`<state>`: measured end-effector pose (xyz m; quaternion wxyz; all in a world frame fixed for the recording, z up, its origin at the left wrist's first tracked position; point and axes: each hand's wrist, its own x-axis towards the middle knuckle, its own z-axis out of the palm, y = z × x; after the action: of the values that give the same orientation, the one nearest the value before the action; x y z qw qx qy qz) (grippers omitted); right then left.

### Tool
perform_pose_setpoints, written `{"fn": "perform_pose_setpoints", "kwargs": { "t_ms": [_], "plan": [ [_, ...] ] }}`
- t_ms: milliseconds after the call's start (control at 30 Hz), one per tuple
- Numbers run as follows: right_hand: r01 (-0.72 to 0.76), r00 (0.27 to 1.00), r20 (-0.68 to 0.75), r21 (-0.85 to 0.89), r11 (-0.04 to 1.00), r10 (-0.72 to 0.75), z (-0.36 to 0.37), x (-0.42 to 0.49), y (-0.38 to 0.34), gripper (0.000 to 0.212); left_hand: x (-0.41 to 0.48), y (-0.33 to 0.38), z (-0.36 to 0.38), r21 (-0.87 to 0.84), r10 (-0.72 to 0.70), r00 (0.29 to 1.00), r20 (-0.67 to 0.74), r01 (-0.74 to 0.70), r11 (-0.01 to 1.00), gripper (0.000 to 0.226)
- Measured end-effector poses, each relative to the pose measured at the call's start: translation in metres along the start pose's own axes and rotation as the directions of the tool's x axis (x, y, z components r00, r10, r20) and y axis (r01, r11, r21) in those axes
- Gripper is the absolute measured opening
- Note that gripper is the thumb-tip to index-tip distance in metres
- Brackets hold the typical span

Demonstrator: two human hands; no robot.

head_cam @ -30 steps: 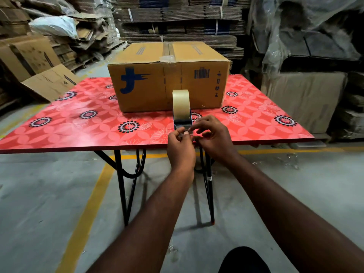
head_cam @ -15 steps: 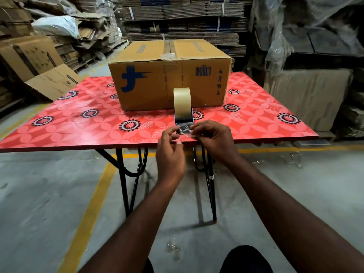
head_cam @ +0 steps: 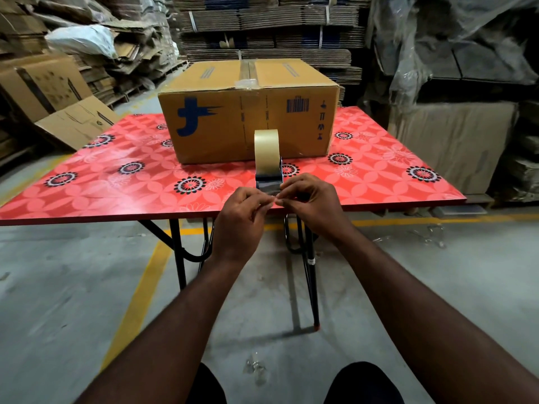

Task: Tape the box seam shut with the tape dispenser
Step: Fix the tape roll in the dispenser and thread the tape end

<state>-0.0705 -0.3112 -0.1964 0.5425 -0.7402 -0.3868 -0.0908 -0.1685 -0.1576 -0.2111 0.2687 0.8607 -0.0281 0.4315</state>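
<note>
**Both hands pinch tape end at dispenser, box behind**

Box (head_cam: pixel 248 112) sits upright mid-table (head_cam: pixel 116 182), closed, top seam running away from the camera with a strip of clear tape already crumpled at its near edge. Blue logo and barcode on the front face.

Dispenser (head_cam: pixel 268 173) stands on the table just in front of the box, near the front edge, tan roll up top, dark frame below.

Left hand (head_cam: pixel 242 220) and right hand (head_cam: pixel 312 202) meet just below the dispenser, over the table's front edge. Fingers narrow on both: thumb and forefinger tips pinched together on the loose tape end (head_cam: pixel 274 196), other fingers curled. Fingertips of the two hands nearly touch. Tape end is thin and clear, hard to make out.

Flattened cartons stacked behind and to the left.
</note>
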Motion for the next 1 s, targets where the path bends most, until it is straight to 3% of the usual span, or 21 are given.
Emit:
{"fn": "perform_pose_setpoints", "kwargs": {
  "t_ms": [233,400,633,800,1000],
  "plan": [
    [-0.019,1.000,-0.012,0.056,0.998,0.019,0.001,0.002,0.005,0.010,-0.007,-0.008,-0.002,0.108,0.045,0.999,-0.020,-0.043,0.993,0.026],
    [-0.044,0.999,-0.018,0.163,0.986,0.048,-0.001,0.001,0.003,0.015,-0.001,-0.009,-0.003,0.095,0.059,0.998,0.005,-0.059,0.994,0.012],
    [-0.176,0.983,0.015,0.360,0.916,0.184,-0.016,0.004,-0.002,0.074,0.009,-0.001,-0.002,0.065,0.072,0.997,-0.019,-0.070,0.995,0.008],
    [-0.198,0.980,0.066,0.242,0.950,0.188,-0.012,0.004,0.004,0.044,0.008,-0.002,-0.003,0.055,0.058,0.998,0.024,-0.059,0.997,0.007],
    [-0.164,0.986,0.003,0.161,0.973,0.166,-0.009,0.006,0.008,0.018,0.009,0.000,-0.003,0.053,0.046,0.999,0.028,-0.048,0.997,0.008]
  ]
}}
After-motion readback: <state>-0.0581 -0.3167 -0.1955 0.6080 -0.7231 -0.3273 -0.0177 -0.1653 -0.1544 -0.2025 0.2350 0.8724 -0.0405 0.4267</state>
